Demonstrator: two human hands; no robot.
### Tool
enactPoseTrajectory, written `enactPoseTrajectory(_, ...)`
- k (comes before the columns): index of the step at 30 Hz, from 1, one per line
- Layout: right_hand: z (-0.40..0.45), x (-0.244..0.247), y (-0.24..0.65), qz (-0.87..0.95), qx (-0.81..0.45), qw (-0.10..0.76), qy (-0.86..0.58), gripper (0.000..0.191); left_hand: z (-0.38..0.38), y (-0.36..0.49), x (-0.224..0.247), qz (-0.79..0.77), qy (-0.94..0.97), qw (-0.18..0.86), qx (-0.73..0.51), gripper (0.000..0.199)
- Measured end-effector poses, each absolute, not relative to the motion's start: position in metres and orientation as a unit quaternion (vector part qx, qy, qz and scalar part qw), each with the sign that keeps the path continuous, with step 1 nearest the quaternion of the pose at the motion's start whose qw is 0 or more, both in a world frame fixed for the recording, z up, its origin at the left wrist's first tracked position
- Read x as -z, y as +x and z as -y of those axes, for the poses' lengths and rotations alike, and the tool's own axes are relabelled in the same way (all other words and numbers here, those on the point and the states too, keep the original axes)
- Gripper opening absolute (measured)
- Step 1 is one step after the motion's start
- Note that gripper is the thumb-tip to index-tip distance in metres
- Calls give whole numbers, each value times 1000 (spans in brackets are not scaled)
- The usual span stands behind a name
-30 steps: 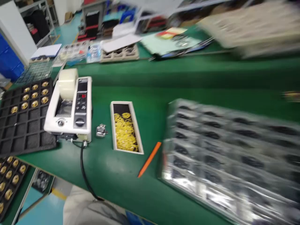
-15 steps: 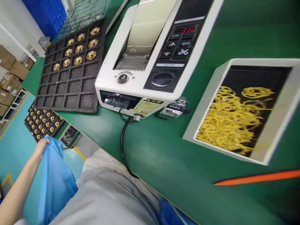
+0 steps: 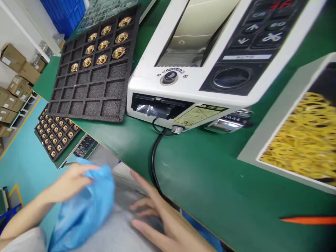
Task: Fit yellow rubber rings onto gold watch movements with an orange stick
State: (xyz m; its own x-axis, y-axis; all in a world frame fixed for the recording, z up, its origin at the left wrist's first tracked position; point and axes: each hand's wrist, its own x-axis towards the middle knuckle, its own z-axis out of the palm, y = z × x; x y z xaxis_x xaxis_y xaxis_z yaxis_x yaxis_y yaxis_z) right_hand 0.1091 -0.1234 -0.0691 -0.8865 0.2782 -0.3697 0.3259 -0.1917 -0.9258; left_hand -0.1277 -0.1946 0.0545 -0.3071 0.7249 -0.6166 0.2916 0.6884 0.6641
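A crumpled light-blue plastic bag [image 3: 86,210] hangs from my left hand [image 3: 70,182], which pinches its upper edge beside the bench. To the right of the bag is my right hand [image 3: 165,224], blurred, its fingers spread and nothing between them. It hovers over my lap near the table edge, apart from the bag. Beyond both hands stands a white tape dispenser [image 3: 168,91] with a black cable [image 3: 154,157] running down over the edge. Left of the dispenser lies a black foam tray [image 3: 105,108], its far pockets holding several shiny gold round parts [image 3: 102,44].
A white box of yellow rubber bands [image 3: 301,140] sits at the right, with an orange pointed tool [image 3: 309,220] below it. A tally counter [image 3: 228,120] rests against the dispenser. A second, fuller foam tray [image 3: 56,133] lies lower left. Cartons [image 3: 15,63] stand by the wall.
My left hand has moved right and toward me with the blue bag, which is now more bunched. My right hand has come into view from below. The view has shifted closer to the dispenser.
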Motion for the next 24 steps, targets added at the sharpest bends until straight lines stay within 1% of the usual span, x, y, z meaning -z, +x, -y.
enactPoseTrajectory(1, 123, 67, 98, -640, 735, 18, 222, 84, 193, -116, -43, -708, 353, 582, -187, 35)
enactPoseTrajectory(2, 123, 65, 89, -646, 735, 16, 204, 77, 193, -109, -33, -643, 374, 647, -166, 38)
enactPoseTrajectory(4, 121, 62, 80, -654, 738, 0, 167, 49, 194, -104, -23, -550, 398, 718, -153, 41)
enactPoseTrajectory(5, 120, 61, 78, -653, 740, -14, 159, 37, 196, -106, -23, -522, 397, 736, -166, 42)
enactPoseTrajectory(6, 119, 60, 77, -649, 742, -34, 163, 30, 199, -108, -25, -513, 391, 742, -184, 49)
enactPoseTrajectory(8, 116, 56, 76, -636, 739, -79, 207, 26, 205, -111, -31, -556, 380, 711, -203, 79)
enactPoseTrajectory(9, 115, 54, 75, -628, 736, -103, 231, 24, 207, -111, -33, -603, 382, 673, -194, 93)
enactPoseTrajectory(10, 114, 52, 74, -618, 735, -128, 249, 22, 209, -111, -34, -653, 386, 627, -176, 95)
enactPoseTrajectory(11, 113, 49, 72, -604, 738, -155, 257, 21, 210, -112, -34, -697, 389, 582, -155, 84)
enactPoseTrajectory(13, 113, 45, 69, -573, 756, -195, 248, 32, 210, -119, -30, -767, 366, 501, -160, 37)
enactPoseTrajectory(14, 113, 43, 68, -561, 768, -202, 233, 38, 210, -127, -28, -799, 335, 461, -192, 23)
enactPoseTrajectory(15, 113, 43, 67, -556, 781, -190, 212, 41, 210, -137, -28, -837, 286, 403, -235, 20)
enactPoseTrajectory(16, 113, 44, 67, -557, 794, -160, 185, 39, 209, -150, -29, -871, 225, 339, -276, 22)
enactPoseTrajectory(18, 115, 52, 63, -571, 808, -70, 124, 34, 209, -174, -39, -916, 100, 172, -348, 27)
enactPoseTrajectory(19, 118, 58, 59, -576, 811, -29, 98, 33, 209, -183, -47, -922, 67, 101, -368, 28)
enactPoseTrajectory(21, 126, 78, 47, -576, 815, 23, 65, 34, 209, -195, -68, -923, 49, 3, -382, 29)
enactPoseTrajectory(24, 144, 116, 23, -531, 841, 85, 60, 31, 218, -199, -104, -917, 52, -161, -360, 30)
